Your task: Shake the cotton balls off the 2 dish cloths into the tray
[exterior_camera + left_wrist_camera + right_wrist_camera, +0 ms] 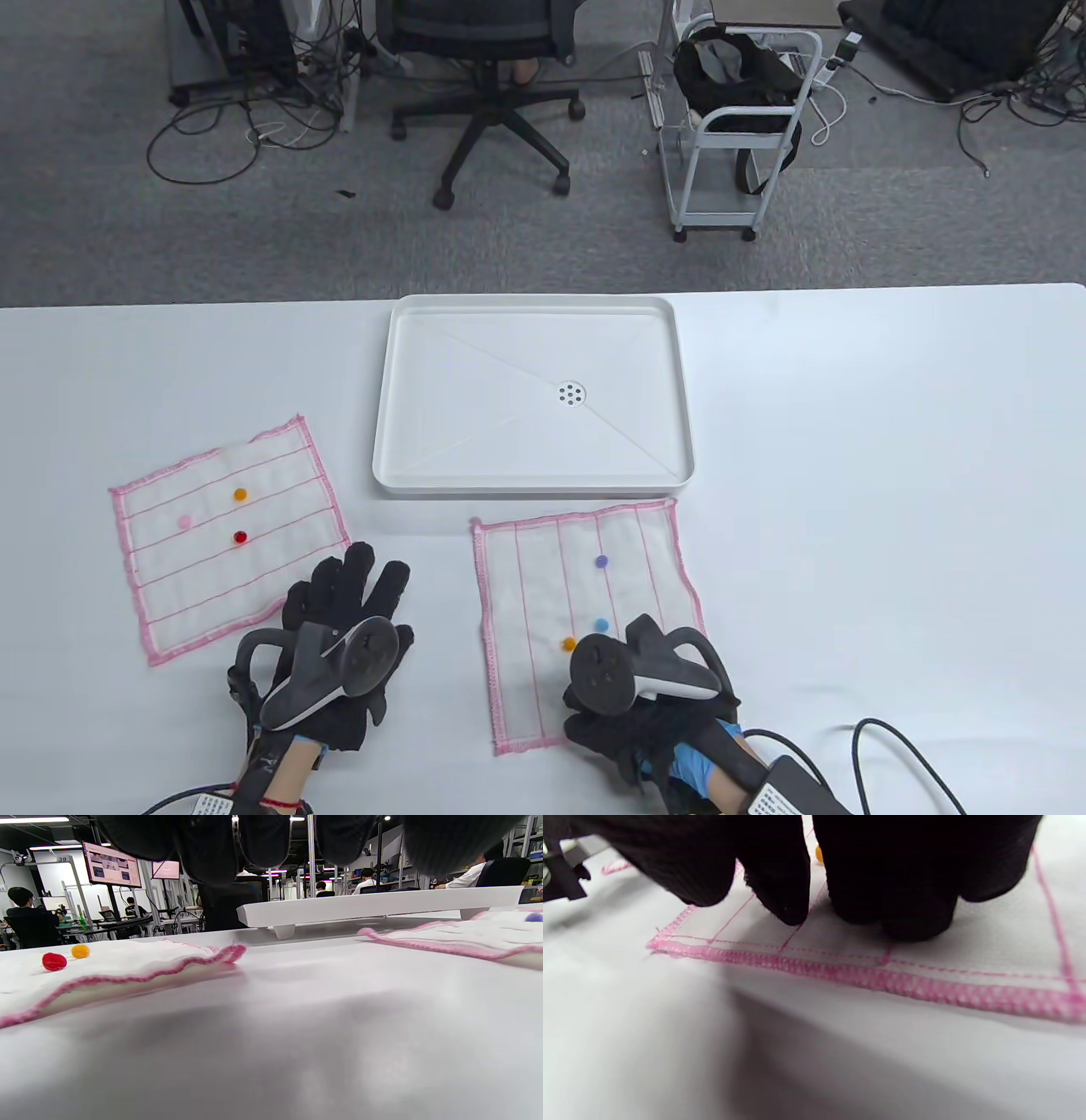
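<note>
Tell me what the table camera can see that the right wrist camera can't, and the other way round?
Only the table view shows the tray, the left cloth with its pink ball, the left hand and the office chair. Only the right wrist view shows the right hand's fingertips touching the right cloth close up. Both show that right cloth, its pink hem and one orange ball.
</note>
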Tool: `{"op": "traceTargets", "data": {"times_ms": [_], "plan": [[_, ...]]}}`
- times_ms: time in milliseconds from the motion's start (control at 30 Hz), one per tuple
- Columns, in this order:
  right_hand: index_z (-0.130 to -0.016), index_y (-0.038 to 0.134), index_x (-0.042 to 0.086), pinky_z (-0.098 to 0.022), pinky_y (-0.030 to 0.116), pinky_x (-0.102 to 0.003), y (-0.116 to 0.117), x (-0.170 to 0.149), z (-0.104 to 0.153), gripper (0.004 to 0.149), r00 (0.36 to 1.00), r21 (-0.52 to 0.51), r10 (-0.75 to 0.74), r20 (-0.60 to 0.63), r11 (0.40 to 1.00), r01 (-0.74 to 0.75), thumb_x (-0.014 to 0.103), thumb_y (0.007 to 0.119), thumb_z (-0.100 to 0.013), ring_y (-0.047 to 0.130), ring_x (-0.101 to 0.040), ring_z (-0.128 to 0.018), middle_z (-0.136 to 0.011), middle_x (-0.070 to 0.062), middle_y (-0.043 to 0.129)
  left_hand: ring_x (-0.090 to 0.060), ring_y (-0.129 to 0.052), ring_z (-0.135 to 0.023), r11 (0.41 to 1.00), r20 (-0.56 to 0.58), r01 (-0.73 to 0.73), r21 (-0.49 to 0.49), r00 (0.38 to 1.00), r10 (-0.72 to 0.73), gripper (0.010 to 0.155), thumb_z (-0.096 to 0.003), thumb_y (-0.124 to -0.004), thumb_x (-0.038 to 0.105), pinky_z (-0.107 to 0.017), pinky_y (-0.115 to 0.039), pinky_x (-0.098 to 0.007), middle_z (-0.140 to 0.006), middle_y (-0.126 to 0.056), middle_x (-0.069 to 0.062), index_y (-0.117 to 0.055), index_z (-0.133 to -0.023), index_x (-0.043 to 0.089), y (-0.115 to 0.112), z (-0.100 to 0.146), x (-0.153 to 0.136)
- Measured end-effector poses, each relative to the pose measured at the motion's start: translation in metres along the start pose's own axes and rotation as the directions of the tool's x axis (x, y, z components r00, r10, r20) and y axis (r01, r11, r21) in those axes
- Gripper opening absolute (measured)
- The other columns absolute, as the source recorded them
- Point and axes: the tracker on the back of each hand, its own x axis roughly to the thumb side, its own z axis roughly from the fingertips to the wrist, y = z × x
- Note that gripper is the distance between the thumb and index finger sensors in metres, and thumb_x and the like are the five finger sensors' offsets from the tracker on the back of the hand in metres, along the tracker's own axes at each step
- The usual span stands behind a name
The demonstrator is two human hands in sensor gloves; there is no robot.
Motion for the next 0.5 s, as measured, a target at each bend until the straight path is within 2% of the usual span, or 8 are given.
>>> {"op": "traceTargets", "data": {"times_ms": [167,267,367,500], "plan": [[-0.101,0.067,0.021,-0.057,0.070,-0.063,-0.002,0.017,-0.009,0.062,0.999,0.050,0.031,0.028,0.998,-0.032,0.056,0.071,-0.050,0.086,-0.049,-0.073,-0.098,-0.027,0.067,-0.052,-0.050,-0.111,1.000,-0.001,-0.008,-0.014,1.000,0.008,0.070,-0.0492,-0.070,0.058,-0.072,-0.050,-0.069,-0.125,-0.042,-0.015,-0.051,-0.111,0.033,-0.001,0.001,0.001],[-0.103,0.063,0.020,-0.055,0.073,-0.062,-0.006,0.015,0.000,0.064,0.998,0.016,-0.005,0.058,1.000,0.004,0.055,0.072,-0.050,0.089,-0.048,-0.072,-0.099,-0.027,0.069,-0.054,-0.050,-0.110,1.000,0.016,-0.027,-0.010,0.999,0.028,0.069,-0.0492,-0.070,0.057,-0.072,-0.049,-0.070,-0.125,-0.043,-0.015,-0.052,-0.111,0.032,-0.002,0.002,0.003],[-0.102,0.065,0.021,-0.054,0.075,-0.062,-0.018,0.006,0.017,0.063,0.992,-0.078,-0.075,0.101,0.994,0.083,0.054,0.073,-0.050,0.092,-0.048,-0.071,-0.101,-0.026,0.069,-0.054,-0.050,-0.111,0.990,0.050,-0.123,0.063,0.991,0.120,0.066,-0.0486,-0.072,0.054,-0.072,-0.047,-0.072,-0.125,-0.048,-0.014,-0.059,-0.109,0.031,0.007,0.000,0.015],[-0.101,0.067,0.018,-0.054,0.076,-0.062,-0.038,-0.020,0.040,0.062,0.990,-0.266,-0.135,0.048,0.953,0.143,0.053,0.075,-0.050,0.093,-0.049,-0.071,-0.099,-0.025,0.074,-0.053,-0.050,-0.112,0.998,0.030,-0.050,0.039,0.998,0.049,0.067,-0.0487,-0.072,0.056,-0.072,-0.047,-0.072,-0.125,-0.048,-0.013,-0.059,-0.110,0.031,0.021,-0.006,0.037]]}}
